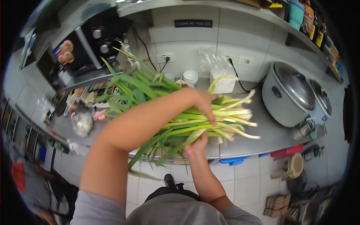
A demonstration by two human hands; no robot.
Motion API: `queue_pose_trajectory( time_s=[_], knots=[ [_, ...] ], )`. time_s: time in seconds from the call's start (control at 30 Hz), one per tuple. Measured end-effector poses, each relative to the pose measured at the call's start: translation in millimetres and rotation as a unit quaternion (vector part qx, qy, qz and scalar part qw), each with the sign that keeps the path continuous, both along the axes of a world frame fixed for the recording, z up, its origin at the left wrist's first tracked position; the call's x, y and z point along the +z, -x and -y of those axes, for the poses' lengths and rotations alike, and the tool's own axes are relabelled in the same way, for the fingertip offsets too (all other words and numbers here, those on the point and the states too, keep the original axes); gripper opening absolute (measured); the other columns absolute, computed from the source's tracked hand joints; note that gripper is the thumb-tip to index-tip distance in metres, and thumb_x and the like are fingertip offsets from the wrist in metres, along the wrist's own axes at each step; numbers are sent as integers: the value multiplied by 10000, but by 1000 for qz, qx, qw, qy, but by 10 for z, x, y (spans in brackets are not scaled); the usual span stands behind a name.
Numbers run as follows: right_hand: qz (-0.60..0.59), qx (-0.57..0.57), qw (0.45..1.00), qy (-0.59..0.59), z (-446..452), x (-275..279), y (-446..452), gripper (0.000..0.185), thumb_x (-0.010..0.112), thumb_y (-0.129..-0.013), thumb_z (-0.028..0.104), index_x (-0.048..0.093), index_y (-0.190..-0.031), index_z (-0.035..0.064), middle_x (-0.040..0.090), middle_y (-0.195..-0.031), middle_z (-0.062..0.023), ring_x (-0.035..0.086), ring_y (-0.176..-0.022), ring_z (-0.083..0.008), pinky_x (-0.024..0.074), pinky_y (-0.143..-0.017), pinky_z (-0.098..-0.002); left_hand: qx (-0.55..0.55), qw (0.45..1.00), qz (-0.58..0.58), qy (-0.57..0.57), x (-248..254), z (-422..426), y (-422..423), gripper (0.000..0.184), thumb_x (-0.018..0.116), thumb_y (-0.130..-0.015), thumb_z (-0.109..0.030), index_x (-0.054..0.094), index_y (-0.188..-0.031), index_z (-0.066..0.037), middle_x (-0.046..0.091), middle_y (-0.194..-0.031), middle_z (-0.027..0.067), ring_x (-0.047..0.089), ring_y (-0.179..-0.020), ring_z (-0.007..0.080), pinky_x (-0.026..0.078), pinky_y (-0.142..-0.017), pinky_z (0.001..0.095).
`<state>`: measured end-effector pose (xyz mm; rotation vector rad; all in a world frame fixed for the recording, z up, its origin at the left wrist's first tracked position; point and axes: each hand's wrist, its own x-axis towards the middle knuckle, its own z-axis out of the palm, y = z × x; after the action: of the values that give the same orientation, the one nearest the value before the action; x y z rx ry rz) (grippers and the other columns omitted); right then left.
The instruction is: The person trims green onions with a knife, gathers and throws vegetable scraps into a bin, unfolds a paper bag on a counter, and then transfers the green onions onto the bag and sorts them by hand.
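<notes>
"Looking at that bunch of green stalks (186, 123), what strikes you?"

"Long, ragged green leaves (139, 87) fan out messily at the left, then slimmer, yellower stalks, and whitish tips (244, 117) splayed at the right."

"And the hands?"

"They've got it between them over the metal counter (243, 144). The right hand (197, 144) grips its near side, the left hand (206, 106) curls over the top, gripping too. Leaves left of both, tips right."
</notes>
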<state>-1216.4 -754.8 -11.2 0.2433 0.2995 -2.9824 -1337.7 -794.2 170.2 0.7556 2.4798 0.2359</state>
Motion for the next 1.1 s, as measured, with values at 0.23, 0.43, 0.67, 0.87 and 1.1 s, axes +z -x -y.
queue_pose_trajectory(
  time_s=[0.23, 0.43, 0.67, 0.87, 1.1],
  knots=[
    [116, 49, 921, -367, 579, -1534, 550, 734, 465, -945, 586, 365, -1452, 65, 456, -1421, -121, 483, -1247, -227, 398, -1027, -359, 15, 997, 68, 31, -2013, 900, 1071, 1324, 795, -506, -687, 200, -1527, -88, 288, -1494, 301, 350, -1369, 393, 323, -1118, 421],
    [257, 210, 867, -371, 554, -1031, 524, 626, 472, -912, 646, 603, -1137, 77, 652, -981, -68, 628, -845, -176, 514, -682, -333, 12, 992, 124, -14, -1870, 900, 1041, 1306, 776, -516, -717, 207, -1531, -124, 244, -1513, 294, 318, -1386, 401, 278, -1129, 500],
    [182, -21, 965, -187, 795, -1220, 92, 493, 399, -993, 537, 582, -1135, 101, 635, -951, -96, 610, -811, -209, 522, -708, -370, -124, 904, -329, -244, -1834, 1320, -654, 626, 671, -827, -297, 472, -1379, -78, 434, -1373, 215, 379, -1309, 420, 197, -1111, 613],
    [273, -55, 949, -147, 1108, -713, 197, 530, 349, -1016, 503, 531, -1229, 52, 607, -1113, -159, 591, -958, -270, 507, -844, -407, -78, 907, -155, -383, -2456, 2144, -1659, 404, 660, -811, -164, 579, -1200, -90, 508, -1198, 152, 484, -1157, 338, 350, -1017, 496],
    [89, 88, 716, -687, 564, -1528, 130, 361, 538, -950, 398, 589, -1141, 96, 617, -1089, -119, 553, -992, -271, 432, -866, -431, -169, 938, -288, -95, -2757, 2418, -1356, 412, 645, -837, -391, 615, -1124, -98, 459, -1353, 106, 331, -1360, 283, 274, -1057, 607]
  ],
)
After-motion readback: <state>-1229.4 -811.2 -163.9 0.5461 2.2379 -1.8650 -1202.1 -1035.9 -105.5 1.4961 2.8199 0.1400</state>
